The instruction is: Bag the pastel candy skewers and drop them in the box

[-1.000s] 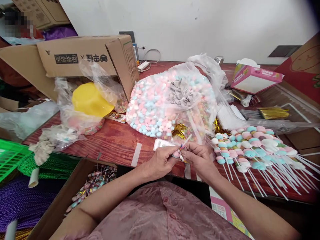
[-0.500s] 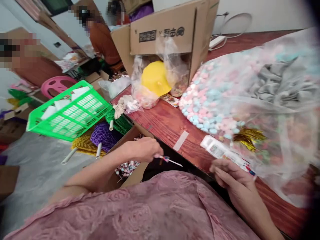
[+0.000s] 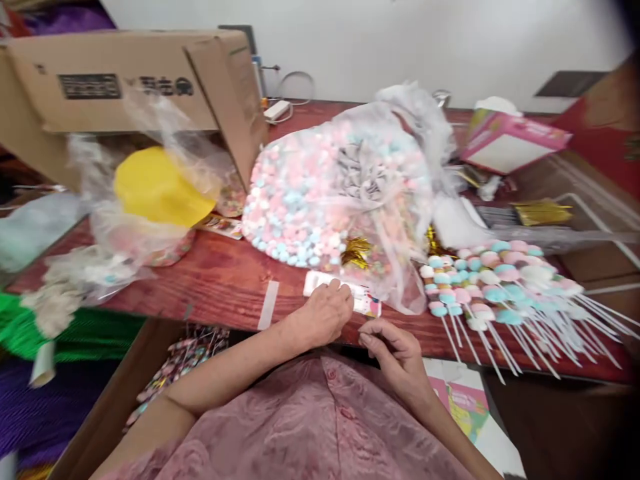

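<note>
My left hand, fingers curled, is at the front edge of the table, over a white printed packet. It covers the packet's middle, and whatever is in the fingers is hidden. Close on its right, my right hand has thumb and forefinger pinched together at the table edge. Anything between them is too small to make out. Behind the packet lies a clear bag of pink, blue and white pieces, with a gold tinsel bunch on top. To the right, sticks with pastel round pieces lie in a pile.
A cardboard box stands at the back left, with a yellow bowl-like piece before it. A tape strip is stuck on the red-brown table. Below, an open carton holds small decorated sticks. A pink-edged box sits back right.
The view has swung right. My left hand has moved from over the carton, where it held a small decorated stick, to the packet beside my right hand. That stick no longer shows.
</note>
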Action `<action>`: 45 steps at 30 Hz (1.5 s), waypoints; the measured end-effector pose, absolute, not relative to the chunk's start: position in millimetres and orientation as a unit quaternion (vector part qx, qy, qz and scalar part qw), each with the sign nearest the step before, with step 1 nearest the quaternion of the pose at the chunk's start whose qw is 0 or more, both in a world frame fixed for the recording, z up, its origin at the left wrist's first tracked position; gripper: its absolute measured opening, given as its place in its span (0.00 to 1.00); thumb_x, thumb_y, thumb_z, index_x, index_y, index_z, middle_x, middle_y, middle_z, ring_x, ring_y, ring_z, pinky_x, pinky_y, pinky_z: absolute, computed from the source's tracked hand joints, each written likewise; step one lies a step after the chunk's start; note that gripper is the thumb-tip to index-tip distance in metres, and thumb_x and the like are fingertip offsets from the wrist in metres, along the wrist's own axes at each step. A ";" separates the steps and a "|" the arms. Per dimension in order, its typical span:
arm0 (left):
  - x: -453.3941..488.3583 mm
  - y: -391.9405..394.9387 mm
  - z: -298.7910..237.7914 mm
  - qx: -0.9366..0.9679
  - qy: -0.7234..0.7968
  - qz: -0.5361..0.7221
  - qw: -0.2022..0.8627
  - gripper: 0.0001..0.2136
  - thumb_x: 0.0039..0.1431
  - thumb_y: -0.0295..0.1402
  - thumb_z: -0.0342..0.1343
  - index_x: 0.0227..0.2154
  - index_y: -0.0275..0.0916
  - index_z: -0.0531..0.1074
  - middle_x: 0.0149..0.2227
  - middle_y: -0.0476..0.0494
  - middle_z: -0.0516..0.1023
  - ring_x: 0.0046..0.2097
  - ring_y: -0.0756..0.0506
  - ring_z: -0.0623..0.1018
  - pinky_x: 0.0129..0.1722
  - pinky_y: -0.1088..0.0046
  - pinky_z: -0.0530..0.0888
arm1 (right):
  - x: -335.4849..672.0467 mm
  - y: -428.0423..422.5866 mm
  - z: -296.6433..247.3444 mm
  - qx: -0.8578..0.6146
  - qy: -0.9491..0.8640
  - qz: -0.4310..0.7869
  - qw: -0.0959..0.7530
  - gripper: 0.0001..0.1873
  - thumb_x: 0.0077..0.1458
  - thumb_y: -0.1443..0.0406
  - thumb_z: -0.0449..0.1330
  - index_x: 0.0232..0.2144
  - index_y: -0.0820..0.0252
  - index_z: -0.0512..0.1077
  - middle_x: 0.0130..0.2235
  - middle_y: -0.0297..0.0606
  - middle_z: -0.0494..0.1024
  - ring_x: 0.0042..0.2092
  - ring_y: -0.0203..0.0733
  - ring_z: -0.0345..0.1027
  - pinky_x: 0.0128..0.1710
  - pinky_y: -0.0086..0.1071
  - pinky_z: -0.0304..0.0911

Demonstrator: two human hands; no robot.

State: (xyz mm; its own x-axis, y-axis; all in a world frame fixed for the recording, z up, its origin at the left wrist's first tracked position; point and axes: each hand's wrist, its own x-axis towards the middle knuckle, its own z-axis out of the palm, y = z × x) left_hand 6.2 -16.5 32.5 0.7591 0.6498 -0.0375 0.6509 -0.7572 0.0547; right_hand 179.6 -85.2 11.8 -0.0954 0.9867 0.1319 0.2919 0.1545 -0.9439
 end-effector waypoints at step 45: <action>12.0 -6.6 14.7 0.880 0.439 0.107 0.149 0.13 0.67 0.30 0.48 0.33 0.36 0.77 0.36 0.40 0.77 0.41 0.43 0.73 0.43 0.66 0.70 | 331.8 -77.4 63.9 -0.592 -0.728 0.132 0.318 0.09 0.61 0.62 0.57 0.31 0.54 0.76 0.30 0.34 0.81 0.29 0.40 0.75 0.30 0.32 0.67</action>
